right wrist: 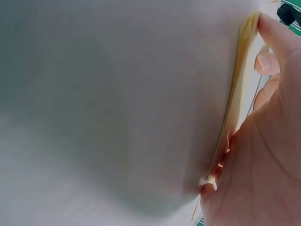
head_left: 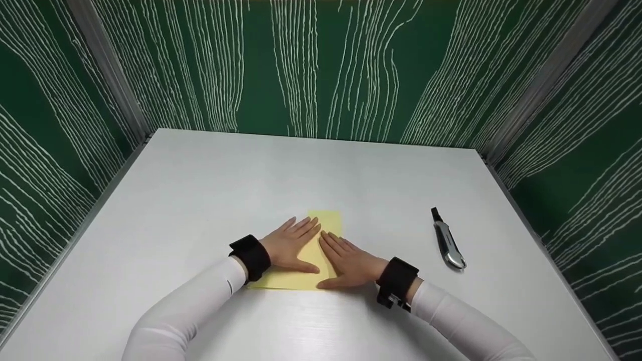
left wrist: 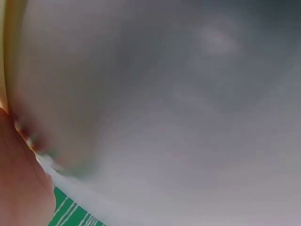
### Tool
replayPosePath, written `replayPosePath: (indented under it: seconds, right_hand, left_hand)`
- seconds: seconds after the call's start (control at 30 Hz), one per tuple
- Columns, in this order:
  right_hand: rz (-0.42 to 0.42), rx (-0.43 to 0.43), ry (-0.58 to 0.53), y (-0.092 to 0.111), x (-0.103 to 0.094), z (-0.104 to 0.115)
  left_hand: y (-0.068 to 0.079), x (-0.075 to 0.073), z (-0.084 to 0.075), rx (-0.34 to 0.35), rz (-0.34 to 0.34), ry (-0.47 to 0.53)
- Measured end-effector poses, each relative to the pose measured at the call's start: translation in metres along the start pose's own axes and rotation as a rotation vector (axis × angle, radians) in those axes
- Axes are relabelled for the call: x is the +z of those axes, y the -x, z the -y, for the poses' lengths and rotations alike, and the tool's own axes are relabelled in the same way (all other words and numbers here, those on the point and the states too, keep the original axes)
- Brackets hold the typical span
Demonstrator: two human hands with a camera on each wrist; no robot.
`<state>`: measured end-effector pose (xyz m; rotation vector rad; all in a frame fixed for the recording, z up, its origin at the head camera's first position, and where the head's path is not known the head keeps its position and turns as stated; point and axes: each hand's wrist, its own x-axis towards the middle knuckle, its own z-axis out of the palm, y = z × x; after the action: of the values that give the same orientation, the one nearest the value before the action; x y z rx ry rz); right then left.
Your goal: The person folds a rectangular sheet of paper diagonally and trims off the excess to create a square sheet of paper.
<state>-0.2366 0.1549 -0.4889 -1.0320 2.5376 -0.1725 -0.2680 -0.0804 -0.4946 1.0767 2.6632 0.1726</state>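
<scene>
A yellow sheet of paper (head_left: pixel 326 219) lies on the white table, with a folded-over part along its right side. My left hand (head_left: pixel 291 246) rests flat on its left part, fingers straight and thumb spread toward the right. Lower on the right, my right hand (head_left: pixel 353 263) presses the folded part, its fingers extended up and left. The right wrist view shows the paper's raised folded edge (right wrist: pixel 237 80) beside the right palm (right wrist: pixel 263 141). In the left wrist view only a strip of paper (left wrist: pixel 5 47) and part of the left hand (left wrist: pixel 23 179) appear.
A grey and black utility knife (head_left: pixel 449 243) lies on the table (head_left: pixel 225 175), to the right of the right hand. Green walls (head_left: pixel 256 65) with pale wavy lines stand behind and at both sides, with grey posts (head_left: pixel 546 80) at the corners.
</scene>
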Motion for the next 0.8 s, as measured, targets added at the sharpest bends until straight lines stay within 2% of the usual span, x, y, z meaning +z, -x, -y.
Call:
replayPosePath:
  seconds: [0.23, 0.43, 0.8]
  right_hand:
    - [0.000, 0.000, -0.006, 0.000, 0.001, -0.001]
    - [0.000, -0.001, 0.002, -0.001, 0.000, -0.002]
    - [-0.023, -0.009, 0.009, 0.003, 0.003, -0.008]
  left_hand:
    - [0.018, 0.014, -0.002, 0.005, -0.052, 0.012]
    - [0.039, 0.012, -0.006, -0.015, -0.072, 0.040]
    - [0.047, 0.013, -0.008, -0.021, -0.082, 0.085]
